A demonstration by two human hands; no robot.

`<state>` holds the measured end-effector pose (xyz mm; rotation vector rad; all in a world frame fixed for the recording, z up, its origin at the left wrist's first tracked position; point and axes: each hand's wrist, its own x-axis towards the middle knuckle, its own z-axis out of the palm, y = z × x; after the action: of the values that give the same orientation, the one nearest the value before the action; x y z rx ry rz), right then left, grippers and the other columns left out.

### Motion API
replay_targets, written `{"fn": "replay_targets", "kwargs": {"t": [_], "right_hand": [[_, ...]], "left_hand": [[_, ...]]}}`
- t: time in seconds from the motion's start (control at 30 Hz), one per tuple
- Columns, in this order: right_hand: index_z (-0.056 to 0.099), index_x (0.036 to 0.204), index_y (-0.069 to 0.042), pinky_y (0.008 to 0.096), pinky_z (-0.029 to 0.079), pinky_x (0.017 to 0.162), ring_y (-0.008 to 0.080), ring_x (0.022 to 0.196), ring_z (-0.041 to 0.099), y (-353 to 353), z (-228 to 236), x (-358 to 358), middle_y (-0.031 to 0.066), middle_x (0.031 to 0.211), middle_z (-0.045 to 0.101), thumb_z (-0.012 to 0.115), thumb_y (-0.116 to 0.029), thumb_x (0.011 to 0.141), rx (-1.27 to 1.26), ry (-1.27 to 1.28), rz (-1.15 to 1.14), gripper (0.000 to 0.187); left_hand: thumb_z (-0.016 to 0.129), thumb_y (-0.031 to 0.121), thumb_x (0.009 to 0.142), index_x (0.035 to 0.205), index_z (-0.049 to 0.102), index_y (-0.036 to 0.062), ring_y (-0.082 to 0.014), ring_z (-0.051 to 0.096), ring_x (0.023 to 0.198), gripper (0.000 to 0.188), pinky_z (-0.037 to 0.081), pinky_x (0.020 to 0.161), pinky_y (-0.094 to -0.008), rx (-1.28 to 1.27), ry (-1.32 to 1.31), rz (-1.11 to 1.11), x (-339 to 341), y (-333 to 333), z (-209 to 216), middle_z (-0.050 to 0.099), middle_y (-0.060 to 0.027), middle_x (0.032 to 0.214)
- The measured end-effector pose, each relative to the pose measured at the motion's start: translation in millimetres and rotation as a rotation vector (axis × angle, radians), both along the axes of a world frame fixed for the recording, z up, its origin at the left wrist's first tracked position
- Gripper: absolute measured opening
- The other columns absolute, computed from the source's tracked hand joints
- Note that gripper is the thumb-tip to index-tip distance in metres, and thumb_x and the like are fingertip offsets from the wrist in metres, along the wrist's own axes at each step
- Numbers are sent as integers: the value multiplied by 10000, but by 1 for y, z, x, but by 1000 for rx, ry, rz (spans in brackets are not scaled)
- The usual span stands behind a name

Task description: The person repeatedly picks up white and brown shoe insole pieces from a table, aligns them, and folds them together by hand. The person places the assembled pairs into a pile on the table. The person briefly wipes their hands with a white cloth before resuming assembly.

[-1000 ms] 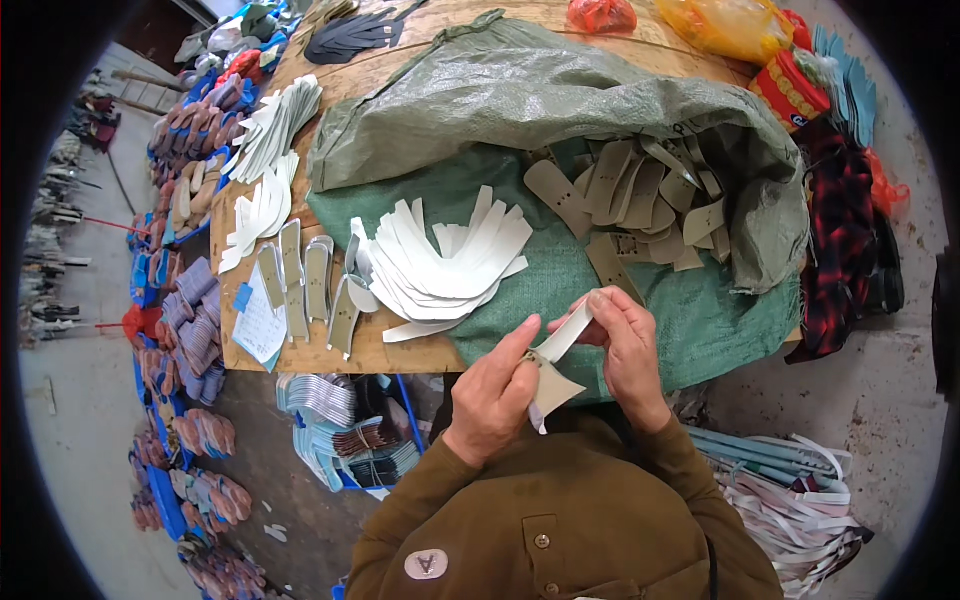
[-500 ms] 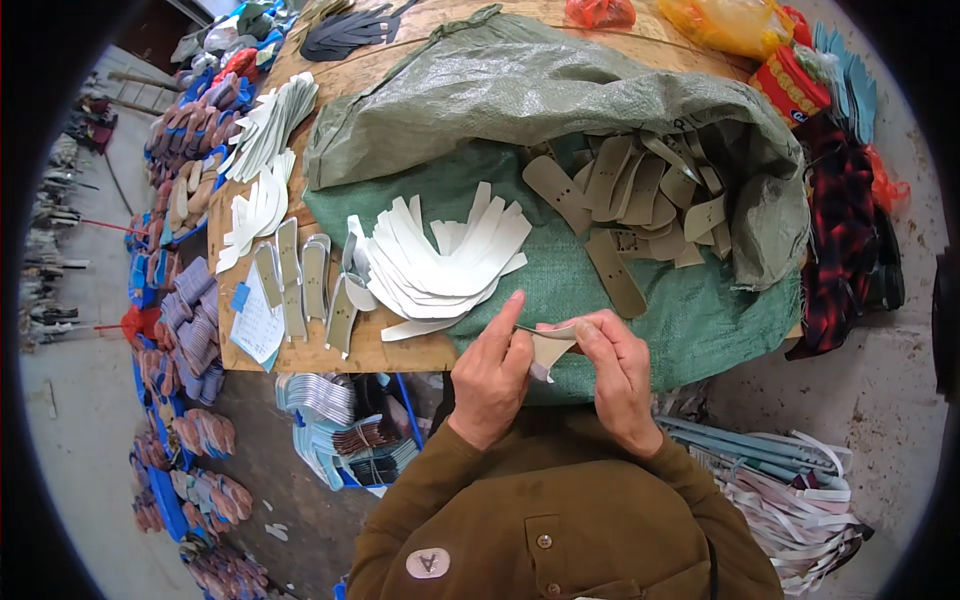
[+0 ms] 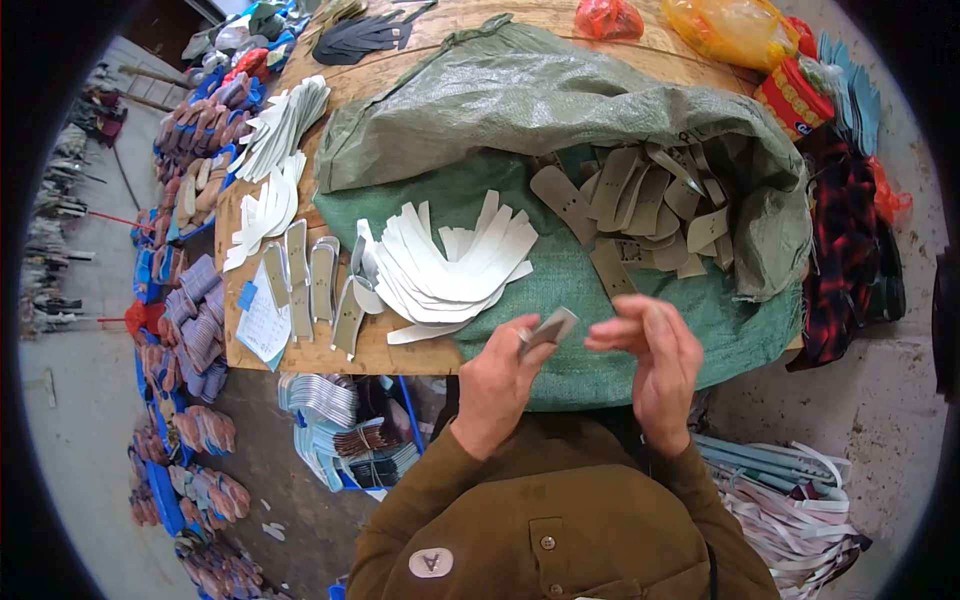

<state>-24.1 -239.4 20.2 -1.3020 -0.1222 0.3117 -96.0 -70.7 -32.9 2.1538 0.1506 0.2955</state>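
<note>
My left hand [image 3: 492, 385] pinches a small insole board [image 3: 552, 330], tan-grey with a pale edge, between thumb and fingers at the table's front edge. Just right of it is my right hand [image 3: 662, 365], holding nothing, its fingers stretched out and apart from the board. Beyond the left hand lies a fanned stack of white curved strips [image 3: 440, 270]. Tan insole boards [image 3: 635, 195] with small holes lie heaped in the mouth of a green woven sack [image 3: 470, 100]. Several tan boards with white strips round them [image 3: 322, 280] stand left of the stack.
More white strips [image 3: 285, 125] lie along the table's left side, near a handwritten paper [image 3: 262, 325]. Dark pieces [image 3: 360, 38] and plastic bags [image 3: 725, 30] sit at the back. Bundled shoe parts [image 3: 320, 400] are below the table edge, and pale straps [image 3: 790, 530] hang at lower right.
My right hand has let go of the board and moved right, its fingers opening. The board now stays in my left hand, tilted upward. The view has shifted slightly.
</note>
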Motion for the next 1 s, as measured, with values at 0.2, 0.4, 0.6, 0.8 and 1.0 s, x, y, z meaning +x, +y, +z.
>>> {"fn": "replay_targets", "kwargs": {"t": [0.2, 0.4, 0.6, 0.8, 1.0], "right_hand": [[707, 1028, 19, 226, 439, 621, 79, 677, 556, 4, -52, 23, 21, 820, 610, 591, -164, 975, 76, 134, 547, 223], [662, 814, -33, 199, 402, 503, 47, 535, 505, 7, -46, 15, -15, 663, 566, 636, -177, 950, -15, 249, 441, 200], [577, 731, -63, 198, 379, 445, 35, 482, 481, 11, -38, 15, -23, 611, 550, 624, -192, 965, 41, 338, 386, 271], [549, 704, -66, 199, 330, 428, 10, 477, 426, 28, -28, 9, -44, 581, 514, 614, -213, 975, -41, 95, 116, 315], [546, 714, -26, 247, 347, 451, 49, 493, 418, 38, -48, -5, -7, 579, 514, 638, -207, 957, -147, -89, 62, 316]], "left_hand": [[614, 189, 952, 1166, 587, 12, -197, 671, 785, 280, 519, 718, -325, -474, 265, -139, -1, 3, 22, 688, -134, 927], [609, 237, 956, 1148, 606, 16, -153, 647, 803, 292, 513, 744, -295, -610, 421, -230, -9, 2, 24, 684, -111, 901], [632, 275, 942, 1119, 609, 8, -144, 647, 855, 322, 511, 748, -304, -602, 463, -307, -11, 4, 22, 677, -103, 954], [648, 389, 924, 1109, 577, -4, -129, 556, 727, 440, 461, 666, -297, -467, 135, -143, -1, 7, 15, 580, -53, 841], [546, 271, 1007, 853, 580, 21, -49, 411, 670, 295, 353, 605, -220, -680, 116, 43, 10, 5, 14, 478, 29, 753]]}}
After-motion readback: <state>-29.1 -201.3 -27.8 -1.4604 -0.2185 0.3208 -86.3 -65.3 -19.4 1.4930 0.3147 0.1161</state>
